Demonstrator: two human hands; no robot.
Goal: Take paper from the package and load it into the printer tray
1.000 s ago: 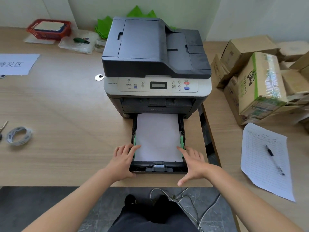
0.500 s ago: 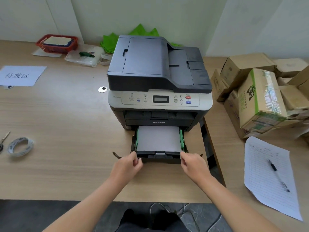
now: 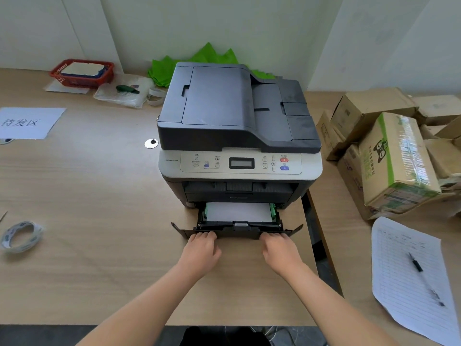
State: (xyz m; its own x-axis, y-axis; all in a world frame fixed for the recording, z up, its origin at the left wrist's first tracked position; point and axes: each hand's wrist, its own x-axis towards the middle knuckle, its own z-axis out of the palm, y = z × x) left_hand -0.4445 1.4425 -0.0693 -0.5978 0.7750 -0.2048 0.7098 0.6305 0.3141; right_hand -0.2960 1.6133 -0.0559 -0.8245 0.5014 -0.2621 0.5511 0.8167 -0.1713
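Note:
A grey and black printer [image 3: 239, 131] stands in the middle of the wooden table. Its black paper tray [image 3: 239, 227] sticks out a short way from the printer's base, with a strip of white paper [image 3: 237, 212] showing between green side guides. My left hand [image 3: 200, 250] presses on the tray's front edge at the left, fingers curled against it. My right hand [image 3: 280, 249] does the same at the right. No paper package is clearly visible.
Cardboard boxes [image 3: 394, 156] pile up at the right. A lined sheet with a pen [image 3: 415, 264] lies at the front right. A tape roll [image 3: 20, 237] sits at the left, a labelled sheet [image 3: 27, 122] beyond it, a red basket [image 3: 82, 72] at the back.
The tray, drawn far out a second ago with my hands flat by the paper, has slid most of the way into the printer. Both hands moved to its front edge.

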